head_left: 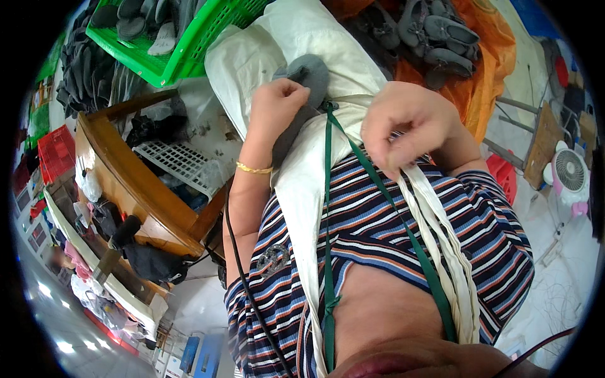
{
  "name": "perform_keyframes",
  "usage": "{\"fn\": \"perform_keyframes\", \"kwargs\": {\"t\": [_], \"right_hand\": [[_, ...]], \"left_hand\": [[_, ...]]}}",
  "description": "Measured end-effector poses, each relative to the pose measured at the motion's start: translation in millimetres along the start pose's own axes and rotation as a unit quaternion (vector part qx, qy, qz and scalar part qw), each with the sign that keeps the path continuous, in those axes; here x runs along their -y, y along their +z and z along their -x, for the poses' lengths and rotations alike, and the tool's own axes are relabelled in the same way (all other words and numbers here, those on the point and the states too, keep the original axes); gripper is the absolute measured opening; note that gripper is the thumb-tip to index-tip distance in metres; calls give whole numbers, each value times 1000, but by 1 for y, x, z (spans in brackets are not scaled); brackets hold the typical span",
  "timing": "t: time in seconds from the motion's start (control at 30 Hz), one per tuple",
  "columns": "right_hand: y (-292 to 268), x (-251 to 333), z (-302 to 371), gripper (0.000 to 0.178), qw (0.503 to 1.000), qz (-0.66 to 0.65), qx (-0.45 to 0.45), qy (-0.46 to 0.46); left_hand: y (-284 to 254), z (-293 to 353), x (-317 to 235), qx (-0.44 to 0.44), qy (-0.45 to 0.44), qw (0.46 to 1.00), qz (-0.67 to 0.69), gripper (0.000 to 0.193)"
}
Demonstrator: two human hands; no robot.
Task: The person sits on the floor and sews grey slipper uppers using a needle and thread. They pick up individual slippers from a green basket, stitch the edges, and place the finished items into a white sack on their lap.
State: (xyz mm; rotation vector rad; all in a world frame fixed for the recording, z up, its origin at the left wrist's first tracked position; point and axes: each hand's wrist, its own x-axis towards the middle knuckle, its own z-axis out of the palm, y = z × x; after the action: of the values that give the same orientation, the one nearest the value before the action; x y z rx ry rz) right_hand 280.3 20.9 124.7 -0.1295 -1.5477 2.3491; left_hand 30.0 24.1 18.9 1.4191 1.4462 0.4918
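My left hand (277,104) is closed, thumb and fingers pinched together over a grey cloth shoe (315,74) that lies on my lap. One rounded end of the shoe shows beyond the fingers, and the rest runs back under my wrist. A cream apron (296,201) covers my lap beneath it. Raised to the right, apart from the shoe, my right hand (409,129) has its fingers curled in toward the thumb. Whatever sits in that pinch, if anything, is too small to make out.
A green plastic basket (161,72) of grey shoes stands at the far left. More shoes (444,41) lie on orange sheeting (498,44) at the far right. A wooden frame (129,183) is close on my left; a small fan (569,170) stands at right.
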Motion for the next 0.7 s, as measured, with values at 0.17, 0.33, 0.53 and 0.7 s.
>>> {"fn": "perform_keyframes", "kwargs": {"t": [0.17,0.33,0.53,0.7], "right_hand": [[-44,-65,-26,7,821,500,-275,-36],[-60,-111,-50,6,729,602,-323,-25],[-69,-117,-57,4,672,687,-275,-25],[-65,-126,-61,7,717,616,-316,-77]], "left_hand": [[-15,-2,6,74,-123,928,345,12],[-5,6,24,-27,53,998,-10,13],[-3,-1,19,-97,88,991,13,12],[-5,-9,19,-23,-41,987,156,11]]}}
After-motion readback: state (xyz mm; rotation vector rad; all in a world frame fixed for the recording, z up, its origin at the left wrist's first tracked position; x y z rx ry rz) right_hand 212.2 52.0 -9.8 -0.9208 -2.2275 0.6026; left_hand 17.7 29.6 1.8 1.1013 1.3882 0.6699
